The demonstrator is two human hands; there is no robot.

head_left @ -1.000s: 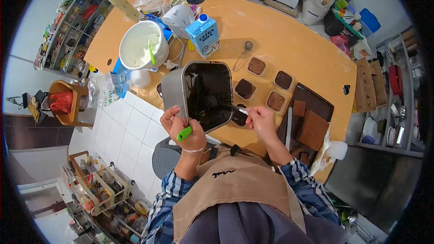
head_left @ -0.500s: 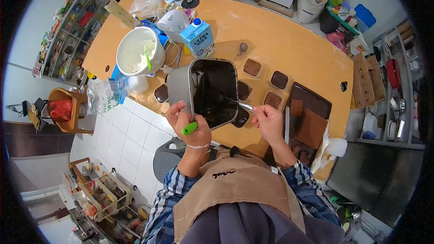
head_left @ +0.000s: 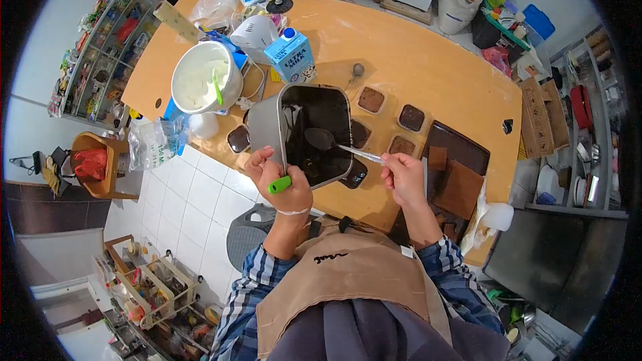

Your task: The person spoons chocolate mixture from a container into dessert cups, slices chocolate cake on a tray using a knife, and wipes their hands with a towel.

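My left hand (head_left: 286,194) is closed on a deep grey metal pan (head_left: 265,126), which tilts so that its mouth faces me. Dark, glossy chocolate coats the pan's inside. A green handle (head_left: 279,184) pokes out under the thumb of that same hand; its other end is hidden. Between the fingertips of my right hand (head_left: 406,179) is the handle of a metal spoon (head_left: 321,139), its chocolate-covered bowl over the pan's opening. Several small tubs surround the pan, among them one with a crumbly brown top (head_left: 371,99) and one with a darker top (head_left: 411,117).
On the right, a dark tray (head_left: 468,139) bears a slab of brown cake (head_left: 460,190) and cut pieces. A white bowl (head_left: 180,83) of cream, a milk carton (head_left: 291,60) and a white mixer (head_left: 254,32) stand at the left. Behind the tubs lies a small strainer (head_left: 358,70).
The spoon's bowl has risen out of the dark chocolate and now shows clearly in the pan's mouth. My right hand has shifted slightly right; my left hand holds nearly still.
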